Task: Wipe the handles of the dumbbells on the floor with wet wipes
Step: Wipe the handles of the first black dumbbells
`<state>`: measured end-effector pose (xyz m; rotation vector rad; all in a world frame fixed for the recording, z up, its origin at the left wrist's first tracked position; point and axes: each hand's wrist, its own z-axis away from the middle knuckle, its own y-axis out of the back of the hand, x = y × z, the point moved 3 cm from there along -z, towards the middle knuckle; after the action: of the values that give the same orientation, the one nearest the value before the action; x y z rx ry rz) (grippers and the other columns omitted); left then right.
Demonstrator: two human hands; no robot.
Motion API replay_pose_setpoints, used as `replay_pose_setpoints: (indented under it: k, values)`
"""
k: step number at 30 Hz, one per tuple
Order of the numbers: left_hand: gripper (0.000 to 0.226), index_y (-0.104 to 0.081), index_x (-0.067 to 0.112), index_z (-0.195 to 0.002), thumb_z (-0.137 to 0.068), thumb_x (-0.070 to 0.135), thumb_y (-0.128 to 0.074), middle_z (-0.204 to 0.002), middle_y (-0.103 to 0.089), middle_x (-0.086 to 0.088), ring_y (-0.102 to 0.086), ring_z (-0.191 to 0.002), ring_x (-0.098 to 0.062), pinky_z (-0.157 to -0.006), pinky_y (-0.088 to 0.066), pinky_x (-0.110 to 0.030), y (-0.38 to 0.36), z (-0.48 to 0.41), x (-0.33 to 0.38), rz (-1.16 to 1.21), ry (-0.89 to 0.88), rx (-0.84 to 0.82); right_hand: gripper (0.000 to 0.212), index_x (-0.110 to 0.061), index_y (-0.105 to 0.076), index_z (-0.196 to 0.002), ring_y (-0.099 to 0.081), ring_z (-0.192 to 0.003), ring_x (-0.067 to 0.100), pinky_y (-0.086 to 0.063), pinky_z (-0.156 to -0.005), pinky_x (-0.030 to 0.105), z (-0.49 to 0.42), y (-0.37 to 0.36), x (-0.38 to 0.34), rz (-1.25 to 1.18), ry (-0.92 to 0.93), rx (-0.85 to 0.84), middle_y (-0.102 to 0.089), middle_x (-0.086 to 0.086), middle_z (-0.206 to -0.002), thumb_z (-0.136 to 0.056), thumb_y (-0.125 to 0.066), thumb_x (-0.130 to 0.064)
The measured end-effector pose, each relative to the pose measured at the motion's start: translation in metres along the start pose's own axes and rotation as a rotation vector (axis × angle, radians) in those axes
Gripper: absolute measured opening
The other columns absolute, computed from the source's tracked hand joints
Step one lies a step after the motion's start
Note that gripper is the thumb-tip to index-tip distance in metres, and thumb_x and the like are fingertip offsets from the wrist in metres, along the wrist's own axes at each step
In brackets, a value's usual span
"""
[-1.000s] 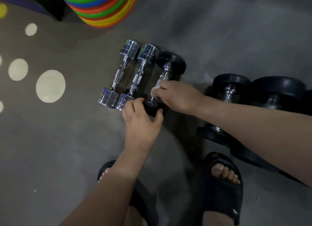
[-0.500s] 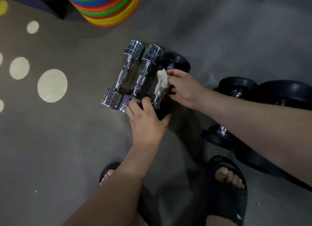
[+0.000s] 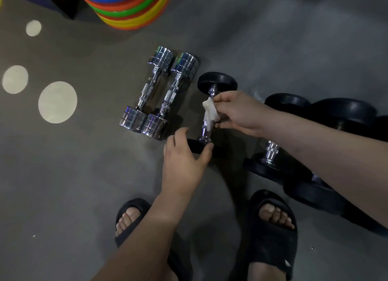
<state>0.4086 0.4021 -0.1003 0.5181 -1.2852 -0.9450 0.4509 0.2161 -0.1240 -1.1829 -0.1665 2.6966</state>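
Note:
A small black dumbbell (image 3: 217, 82) with a chrome handle lies on the grey floor, pointing away from me. My right hand (image 3: 239, 112) pinches a crumpled white wet wipe (image 3: 210, 111) against the middle of that handle. My left hand (image 3: 184, 154) grips the dumbbell's near black head, thumb and fingers around its rim. Left of it, two chrome dumbbells (image 3: 147, 93) lie side by side, untouched.
Larger black dumbbells (image 3: 344, 112) lie to the right, partly hidden under my right forearm. A stack of coloured weight plates (image 3: 128, 5) stands at the top. My feet in black slides (image 3: 273, 228) are at the bottom. Pale round dots (image 3: 57, 102) mark the floor at left.
The black dumbbell has shifted right, away from the chrome pair. My right hand with the wipe has travelled along the handle, from its near end to the middle.

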Motion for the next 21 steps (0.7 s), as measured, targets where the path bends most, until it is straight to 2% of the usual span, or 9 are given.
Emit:
replay_pose_setpoints:
  k: [4, 6, 8, 11, 13, 16, 19, 21]
  values:
    - [0.034, -0.060, 0.012, -0.123, -0.093, 0.028, -0.064, -0.117, -0.054, -0.010, -0.052, -0.112, -0.030, -0.100, -0.044, -0.045, 0.010, 0.002, -0.005, -0.010, -0.052, 0.131, 0.019, 0.000, -0.062, -0.114, -0.067, -0.084, 0.022, -0.060, -0.071, 0.029, -0.004, -0.005, 0.000, -0.042, -0.011, 0.015, -0.064, 0.019, -0.102, -0.099, -0.050, -0.001]
    - [0.040, -0.061, 0.012, -0.123, -0.092, 0.036, -0.068, -0.121, -0.051, -0.011, -0.047, -0.116, -0.028, -0.104, -0.043, -0.042, 0.006, 0.004, -0.006, 0.000, 0.016, 0.122, 0.015, -0.003, -0.062, -0.111, -0.068, -0.092, 0.025, -0.062, -0.078, 0.037, -0.007, -0.008, 0.001, -0.006, 0.002, 0.020, -0.064, 0.018, -0.106, -0.100, -0.051, -0.005]
    - [0.059, -0.058, 0.012, -0.124, -0.081, 0.046, -0.078, -0.123, -0.047, -0.010, -0.041, -0.119, -0.026, -0.103, -0.038, -0.035, 0.000, 0.005, -0.006, -0.025, 0.025, 0.096, 0.011, -0.013, -0.063, -0.104, -0.070, -0.091, 0.024, -0.063, -0.077, 0.040, -0.011, -0.006, 0.000, 0.299, 0.101, 0.098, -0.068, 0.011, -0.105, -0.102, -0.052, -0.015]
    - [0.064, -0.057, 0.013, -0.119, -0.072, 0.047, -0.084, -0.120, -0.044, -0.008, -0.040, -0.116, -0.026, -0.097, -0.041, -0.035, -0.004, 0.004, -0.005, -0.070, -0.026, 0.098, 0.012, -0.018, -0.063, -0.098, -0.063, -0.082, 0.018, -0.052, -0.071, 0.034, -0.013, -0.005, -0.011, 0.854, 0.451, 0.275, -0.066, 0.000, -0.091, -0.099, -0.052, -0.022]
    - [0.061, -0.057, 0.013, -0.114, -0.071, 0.048, -0.085, -0.118, -0.042, -0.007, -0.040, -0.112, -0.025, -0.093, -0.043, -0.035, -0.005, 0.004, -0.003, -0.092, -0.042, 0.102, 0.014, -0.013, -0.063, -0.100, -0.056, -0.081, 0.021, -0.039, -0.065, 0.031, -0.011, -0.008, -0.018, 1.033, 0.659, 0.338, -0.060, 0.002, -0.090, -0.099, -0.053, -0.022]
    - [0.058, -0.055, 0.015, -0.108, -0.071, 0.049, -0.085, -0.115, -0.041, -0.004, -0.040, -0.109, -0.024, -0.090, -0.045, -0.036, -0.006, 0.005, 0.001, -0.114, -0.059, 0.109, 0.014, -0.006, -0.062, -0.105, -0.054, -0.072, 0.025, -0.033, -0.059, 0.031, -0.017, -0.015, -0.014, 1.281, 0.752, 0.364, -0.057, 0.011, -0.096, -0.100, -0.052, -0.016]
    - [0.058, -0.056, 0.015, -0.108, -0.070, 0.047, -0.086, -0.114, -0.041, -0.005, -0.040, -0.108, -0.023, -0.087, -0.043, -0.033, -0.007, 0.006, 0.000, -0.115, -0.067, 0.127, 0.020, -0.004, -0.064, -0.110, -0.051, -0.071, 0.024, -0.038, -0.057, 0.035, -0.020, -0.018, -0.003, 1.294, 0.722, 0.347, -0.054, 0.014, -0.100, -0.101, -0.051, -0.015]
    - [0.059, -0.057, 0.014, -0.110, -0.070, 0.045, -0.087, -0.114, -0.042, -0.006, -0.041, -0.108, -0.024, -0.088, -0.041, -0.032, -0.006, 0.007, -0.002, -0.104, -0.065, 0.136, 0.024, -0.005, -0.065, -0.115, -0.055, -0.076, 0.026, -0.044, -0.063, 0.035, -0.017, -0.019, 0.004, 1.206, 0.749, 0.329, -0.053, 0.013, -0.103, -0.102, -0.051, -0.020]
